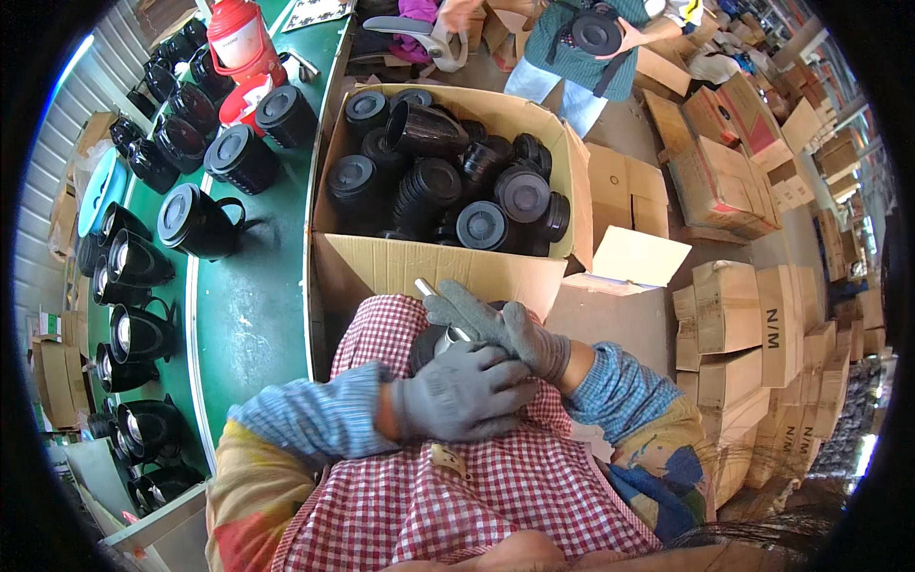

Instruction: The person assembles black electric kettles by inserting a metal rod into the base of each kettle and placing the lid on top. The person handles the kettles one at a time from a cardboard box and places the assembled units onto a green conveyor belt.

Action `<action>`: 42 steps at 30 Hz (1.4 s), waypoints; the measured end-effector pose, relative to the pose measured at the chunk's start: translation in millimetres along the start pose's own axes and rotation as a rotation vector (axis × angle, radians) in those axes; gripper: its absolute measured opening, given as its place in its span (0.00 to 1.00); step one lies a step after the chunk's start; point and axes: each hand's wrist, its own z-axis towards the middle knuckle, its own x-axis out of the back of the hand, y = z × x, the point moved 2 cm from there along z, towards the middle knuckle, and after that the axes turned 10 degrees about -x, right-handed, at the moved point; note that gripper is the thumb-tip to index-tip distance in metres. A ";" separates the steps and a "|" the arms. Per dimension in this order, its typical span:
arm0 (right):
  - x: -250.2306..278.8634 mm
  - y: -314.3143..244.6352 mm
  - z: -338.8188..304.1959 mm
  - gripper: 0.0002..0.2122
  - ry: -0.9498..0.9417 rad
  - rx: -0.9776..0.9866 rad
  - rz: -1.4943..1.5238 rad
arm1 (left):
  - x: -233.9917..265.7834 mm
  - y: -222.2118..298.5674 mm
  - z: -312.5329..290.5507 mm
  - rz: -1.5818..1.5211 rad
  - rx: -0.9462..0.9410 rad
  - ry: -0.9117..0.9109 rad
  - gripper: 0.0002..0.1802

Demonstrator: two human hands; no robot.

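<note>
Both my hands wear grey gloves and meet over my lap. My left hand [467, 391] is closed, its fingers curled over a black round part [426, 348] with a silvery piece [457, 336] showing at its top; most of the part is hidden under the gloves. My right hand [500, 329] lies across the far side of the part. Its long fingers point up and left, along a thin pale rod [424, 286] whose end sticks out past the fingertips. Just beyond stands an open cardboard box [438, 272] full of black lidded containers [481, 226].
A green table [253, 310] runs along the left, with black lidded mugs [195, 221], black vessels with shiny openings [143, 334] and a red jug [238, 38]. Across the box, a person [572, 67] holds a black round part [597, 32]. Cardboard cartons [729, 310] are stacked at right.
</note>
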 end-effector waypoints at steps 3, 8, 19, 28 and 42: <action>8.5 7.8 -2.8 0.51 -0.055 0.009 0.089 | -32.1 -9.7 -3.3 0.054 -0.009 -0.025 0.19; 32.5 3.5 0.4 0.45 -0.107 -0.002 -0.016 | -52.2 -19.8 -1.0 0.065 0.049 -0.035 0.15; 76.1 53.1 79.0 0.13 0.062 0.546 -0.597 | -48.8 -46.3 7.2 -0.169 0.052 -0.102 0.09; 79.2 32.0 38.4 0.04 0.514 0.497 -0.944 | -13.3 -79.0 -28.9 -0.656 -0.137 0.089 0.12; 106.6 30.8 -18.8 0.16 0.901 0.098 -0.342 | 39.2 -79.8 -131.9 -0.488 0.586 0.717 0.18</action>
